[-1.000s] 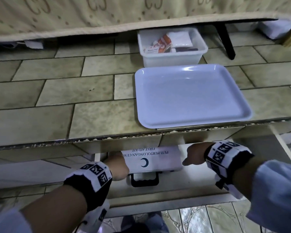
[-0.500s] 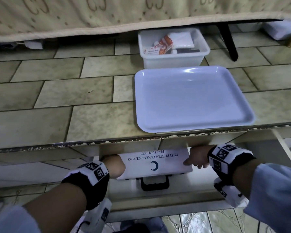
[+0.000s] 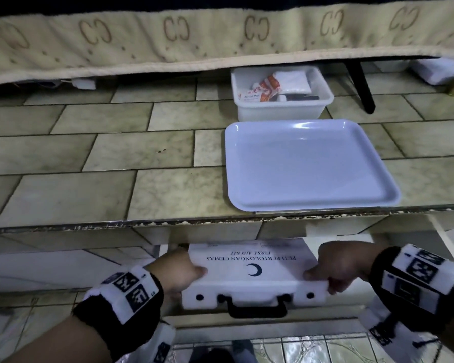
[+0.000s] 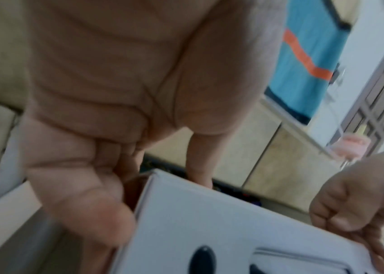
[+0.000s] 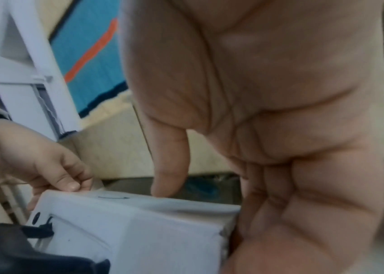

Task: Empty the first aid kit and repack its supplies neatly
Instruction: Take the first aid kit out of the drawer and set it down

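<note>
A person grips a white first aid kit (image 3: 254, 273) at both ends beneath the lip of a tiled counter (image 3: 89, 184), at 6 o'clock in the head view. The left hand (image 3: 180, 271) clasps the left end, thumb on the lid and fingers curled underneath; the right hand (image 3: 338, 268) clamps the right end the same way. The case lies flat and closed, its black carry handle (image 3: 256, 307) facing the person, its lettering reading away from them. It sits low in what appears to be a shelf or drawer under the counter; which one cannot be told.

On the counter an empty white tray (image 3: 309, 166) waits at about 1 o'clock, and just beyond it a white tub (image 3: 281, 111) holds a few packets, near 12 o'clock.

By this evidence the job has barely begun: the kit is not yet on the counter, not yet opened, and every item inside remains to be taken out and repacked.
</note>
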